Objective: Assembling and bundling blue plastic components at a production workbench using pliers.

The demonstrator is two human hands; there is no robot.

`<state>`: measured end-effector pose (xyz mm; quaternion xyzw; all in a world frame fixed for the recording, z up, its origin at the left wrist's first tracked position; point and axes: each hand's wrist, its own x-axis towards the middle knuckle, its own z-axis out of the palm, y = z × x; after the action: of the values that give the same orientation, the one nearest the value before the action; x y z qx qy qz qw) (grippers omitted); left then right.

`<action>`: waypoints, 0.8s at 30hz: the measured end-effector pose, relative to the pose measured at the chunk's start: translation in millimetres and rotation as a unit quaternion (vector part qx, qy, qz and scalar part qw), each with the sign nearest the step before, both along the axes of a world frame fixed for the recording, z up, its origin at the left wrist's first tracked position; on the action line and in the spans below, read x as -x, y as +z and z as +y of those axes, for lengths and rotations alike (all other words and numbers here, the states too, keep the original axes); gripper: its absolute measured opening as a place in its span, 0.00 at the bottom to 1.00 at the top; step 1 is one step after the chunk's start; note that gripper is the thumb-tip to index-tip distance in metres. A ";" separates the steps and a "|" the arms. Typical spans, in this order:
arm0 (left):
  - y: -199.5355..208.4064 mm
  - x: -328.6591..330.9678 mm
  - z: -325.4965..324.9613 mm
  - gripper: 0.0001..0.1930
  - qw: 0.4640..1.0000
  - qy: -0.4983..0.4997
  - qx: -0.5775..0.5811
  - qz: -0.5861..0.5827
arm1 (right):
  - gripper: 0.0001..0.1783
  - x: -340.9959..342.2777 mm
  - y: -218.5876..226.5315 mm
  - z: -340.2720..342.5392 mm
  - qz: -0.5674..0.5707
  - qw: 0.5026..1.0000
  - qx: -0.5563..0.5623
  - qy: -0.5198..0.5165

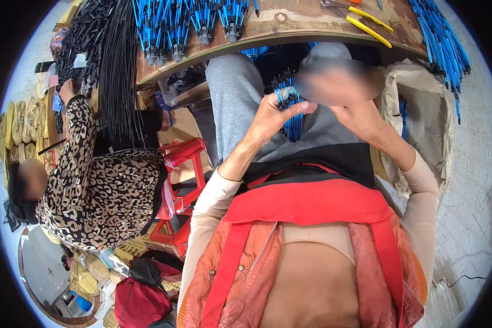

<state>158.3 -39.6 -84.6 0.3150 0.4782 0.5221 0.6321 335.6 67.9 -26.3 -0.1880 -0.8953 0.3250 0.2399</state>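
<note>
The left grip (279,116) is closed around a bundle (293,128) of thin blue rods with black ends; the rods show both above and below its thumb, over the person's lap. Just to its right is the right grip (349,99), whose fingers are lost in a blur, so I cannot tell whether it grasps anything. The grey trousers (232,98) lie beneath both grips.

Beyond the grips stands the wooden tabletop (290,24). On it, ahead and to the left of the left grip, are blue clusters (202,22) with grey ends. Ahead of the right grip lie yellow-handled pliers (366,31), and farther right more blue rods (443,52) hang over the tabletop's edge.

Near the right grip, on its right, is a paper-lined container (421,104). Left of the left grip, long black rods (120,82) hang down, with a red stool (188,164) nearer the person. Well apart on that side, a co-worker (106,191) in a leopard-print top reaches toward black parts (82,46).
</note>
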 end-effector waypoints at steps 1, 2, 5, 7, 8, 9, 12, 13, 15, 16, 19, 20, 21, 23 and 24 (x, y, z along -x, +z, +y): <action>1.1 0.2 0.0 0.12 1.000 0.000 -0.001 0.000 | 0.24 -0.1 0.4 -0.1 -0.001 1.000 0.013 0.002; 2.1 0.1 -0.3 0.12 1.000 -0.006 0.001 -0.003 | 0.25 -0.2 0.8 -0.3 -0.003 1.000 0.027 0.004; 5.0 0.6 -0.4 0.12 1.000 -0.020 0.002 -0.005 | 0.27 -0.9 3.1 -1.2 -0.003 1.000 0.024 0.010; 7.2 0.9 -0.8 0.12 1.000 -0.027 0.001 -0.002 | 0.28 -0.5 5.0 0.2 0.008 0.999 -0.040 0.010; 8.3 1.2 -0.9 0.12 0.999 -0.032 0.001 0.003 | 0.28 -0.4 6.3 0.8 0.019 0.994 -0.104 0.010; 9.0 1.2 -1.0 0.12 0.999 -0.037 0.002 0.008 | 0.28 -0.6 8.7 1.0 0.019 0.994 -0.105 0.010; 8.5 1.5 -1.1 0.12 0.999 -0.045 -0.001 0.007 | 0.28 -0.5 15.8 2.7 0.010 0.981 -0.194 0.010; 9.1 1.1 -0.9 0.12 0.999 -0.046 -0.002 0.007 | 0.28 -0.7 17.0 3.5 0.017 0.978 -0.207 0.010; 10.2 0.4 -0.5 0.12 0.999 -0.054 0.002 0.004 | 0.27 -1.4 17.7 4.3 0.024 0.975 -0.221 0.010; 9.6 0.0 -0.6 0.12 0.999 -0.054 0.002 0.004 | 0.26 -1.9 17.7 4.0 0.026 0.976 -0.218 0.008; 6.2 0.8 0.2 0.12 0.998 -0.064 -0.017 0.008 | 0.25 -3.4 16.5 6.8 0.025 0.980 -0.197 0.011; 5.8 2.7 0.7 0.12 0.997 -0.078 -0.015 0.006 | 0.25 -4.5 15.9 7.7 0.023 0.983 -0.180 0.015; 5.3 3.7 0.9 0.13 0.996 -0.092 -0.013 0.005 | 0.25 -6.2 15.3 7.8 0.023 0.983 -0.179 0.015; 3.8 3.9 1.4 0.13 0.996 -0.087 -0.016 -0.001 | 0.24 -8.4 13.7 8.5 0.018 0.997 -0.077 0.022; 3.3 4.0 1.5 0.13 0.996 -0.083 -0.020 -0.007 | 0.24 -8.5 13.3 7.9 0.018 0.997 -0.076 0.022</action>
<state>154.3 -38.0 -81.3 0.3627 0.4358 0.4792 0.6700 344.1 75.9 -13.0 -0.1432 -0.9169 0.2646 0.2623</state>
